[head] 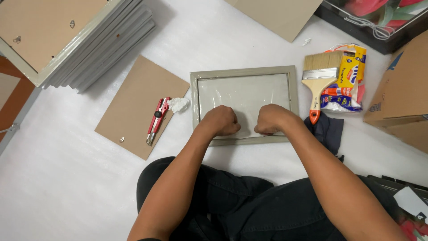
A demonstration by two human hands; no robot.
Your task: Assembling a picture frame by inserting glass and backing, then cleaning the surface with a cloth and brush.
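A grey-green picture frame (244, 72) lies flat on the white floor covering in front of my knees, with a pale sheet (243, 91) covered by clear film inside it. My left hand (221, 121) and my right hand (270, 118) rest side by side on the near edge of that sheet, fingers curled under. Both seem to pinch the film or sheet edge, but the fingertips are hidden.
A brown backing board (133, 96) lies left with a red utility knife (157, 119) and a crumpled white scrap (179, 105). A stack of frames (89, 49) sits far left. At right lie a paintbrush (317, 76), a printed plastic packet (350, 82), a dark cloth (329, 129), a cardboard box (401, 89).
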